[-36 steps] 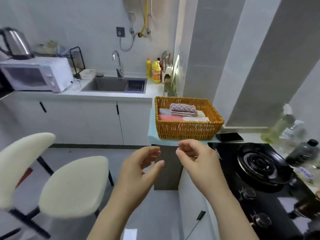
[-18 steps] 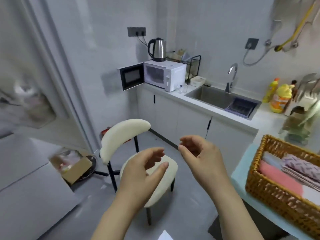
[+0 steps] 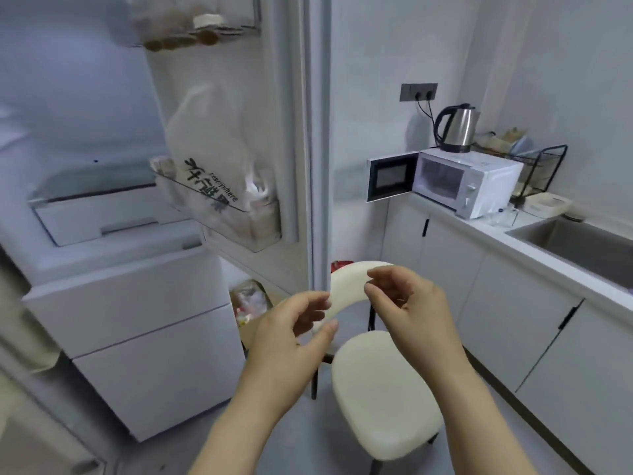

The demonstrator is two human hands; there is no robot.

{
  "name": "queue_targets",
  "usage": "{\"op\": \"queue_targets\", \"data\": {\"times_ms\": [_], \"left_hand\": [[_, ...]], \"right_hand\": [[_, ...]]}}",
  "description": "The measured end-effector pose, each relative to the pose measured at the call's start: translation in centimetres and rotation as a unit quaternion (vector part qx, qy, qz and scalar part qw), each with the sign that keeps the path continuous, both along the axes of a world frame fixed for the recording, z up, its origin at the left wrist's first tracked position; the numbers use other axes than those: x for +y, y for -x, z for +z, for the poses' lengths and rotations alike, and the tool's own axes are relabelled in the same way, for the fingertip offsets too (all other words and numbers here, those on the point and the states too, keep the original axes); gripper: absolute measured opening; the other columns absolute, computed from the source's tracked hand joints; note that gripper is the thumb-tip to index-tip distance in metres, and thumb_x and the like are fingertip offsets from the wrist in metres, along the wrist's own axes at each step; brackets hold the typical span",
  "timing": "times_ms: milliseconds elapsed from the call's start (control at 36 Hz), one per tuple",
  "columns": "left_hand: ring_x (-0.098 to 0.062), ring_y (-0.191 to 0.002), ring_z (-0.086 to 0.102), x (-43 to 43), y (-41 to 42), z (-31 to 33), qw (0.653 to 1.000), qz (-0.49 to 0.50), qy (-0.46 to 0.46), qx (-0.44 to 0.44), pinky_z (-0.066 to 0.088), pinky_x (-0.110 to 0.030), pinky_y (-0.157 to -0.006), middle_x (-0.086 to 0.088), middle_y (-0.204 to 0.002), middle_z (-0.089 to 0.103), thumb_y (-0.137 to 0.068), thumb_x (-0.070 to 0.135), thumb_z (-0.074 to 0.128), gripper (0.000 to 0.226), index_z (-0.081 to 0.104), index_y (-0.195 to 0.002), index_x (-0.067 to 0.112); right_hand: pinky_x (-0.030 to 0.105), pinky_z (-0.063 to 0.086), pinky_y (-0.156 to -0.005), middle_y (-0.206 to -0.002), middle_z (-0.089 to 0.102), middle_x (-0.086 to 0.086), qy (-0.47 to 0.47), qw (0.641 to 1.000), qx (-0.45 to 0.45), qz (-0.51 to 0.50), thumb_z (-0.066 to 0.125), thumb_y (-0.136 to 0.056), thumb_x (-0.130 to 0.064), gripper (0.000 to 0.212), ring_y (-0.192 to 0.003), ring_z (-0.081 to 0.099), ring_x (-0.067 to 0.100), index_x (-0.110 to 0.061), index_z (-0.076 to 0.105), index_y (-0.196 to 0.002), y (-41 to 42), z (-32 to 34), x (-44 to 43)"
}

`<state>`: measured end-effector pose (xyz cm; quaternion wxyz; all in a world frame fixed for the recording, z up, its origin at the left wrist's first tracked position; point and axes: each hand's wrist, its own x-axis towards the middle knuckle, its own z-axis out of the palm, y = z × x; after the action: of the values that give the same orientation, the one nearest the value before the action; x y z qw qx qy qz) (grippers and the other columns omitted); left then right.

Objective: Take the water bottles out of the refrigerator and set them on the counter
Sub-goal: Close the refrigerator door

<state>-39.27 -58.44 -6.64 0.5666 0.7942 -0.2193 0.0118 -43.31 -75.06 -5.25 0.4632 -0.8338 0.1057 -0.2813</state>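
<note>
1. Swung leftward since half a second earlier, the view was brought round to the refrigerator [image 3: 120, 303], whose door was seen open; the hands had been kept raised in front.
2. No water bottles could be made out: the lit interior was blurred, and only a white bag [image 3: 205, 159] was seen in the door shelf [image 3: 239, 221].
3. The left hand [image 3: 291, 337] and right hand [image 3: 407, 310] were held close together, well apart from the shelves, with fingers [image 3: 308, 299] loosely curled and nothing gripped in either.
4. The fetching was judged barely begun, and a reach into the compartment was called for next.
5. Below the hands a chair [image 3: 383, 395] was seen. The counter [image 3: 479, 231], where bottles were to be set, lay to the right with a microwave [image 3: 469, 183] and kettle [image 3: 457, 130].
</note>
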Motion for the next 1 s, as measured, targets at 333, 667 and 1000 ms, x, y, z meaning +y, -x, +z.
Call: {"op": "queue_targets", "data": {"times_ms": [333,667,1000], "left_hand": [[0.002,-0.098,0.064,0.3,-5.7,1.0,0.996,0.076,0.038,0.021,0.051,-0.025,-0.095,0.019,-0.101,0.07,-0.084,0.014,0.071,0.03,0.067,-0.104,0.035],[0.001,-0.099,0.063,-5.4,-11.0,3.0,0.977,0.199,0.066,-0.029,0.052,-0.027,-0.094,0.014,-0.108,0.067,-0.084,0.011,0.069,0.035,0.062,-0.106,0.039],[0.001,-0.108,0.058,-10.1,-13.6,2.1,0.959,0.276,0.061,-0.026,0.051,-0.029,-0.097,0.012,-0.123,0.057,-0.086,0.019,0.068,0.038,0.055,-0.114,0.041]], "right_hand": [[-0.001,0.042,-0.062,-0.088,0.067,-0.012,-0.012,0.997,-0.044,0.058,0.061,-0.092,-0.013,0.016,-0.068,0.062,-0.014,-0.019,0.067,-0.107,-8.4,3.2,-2.6],[0.003,0.044,-0.066,-0.094,0.065,-0.014,-0.026,0.979,-0.099,0.177,0.059,-0.094,-0.031,0.02,-0.085,0.063,-0.001,-0.025,0.063,-0.112,-19.3,7.0,-6.3],[0.007,0.045,-0.062,-0.084,0.065,-0.014,-0.027,0.961,-0.128,0.245,0.063,-0.091,-0.031,0.011,-0.08,0.067,0.012,-0.03,0.062,-0.103,-23.6,7.6,-8.5]]}}
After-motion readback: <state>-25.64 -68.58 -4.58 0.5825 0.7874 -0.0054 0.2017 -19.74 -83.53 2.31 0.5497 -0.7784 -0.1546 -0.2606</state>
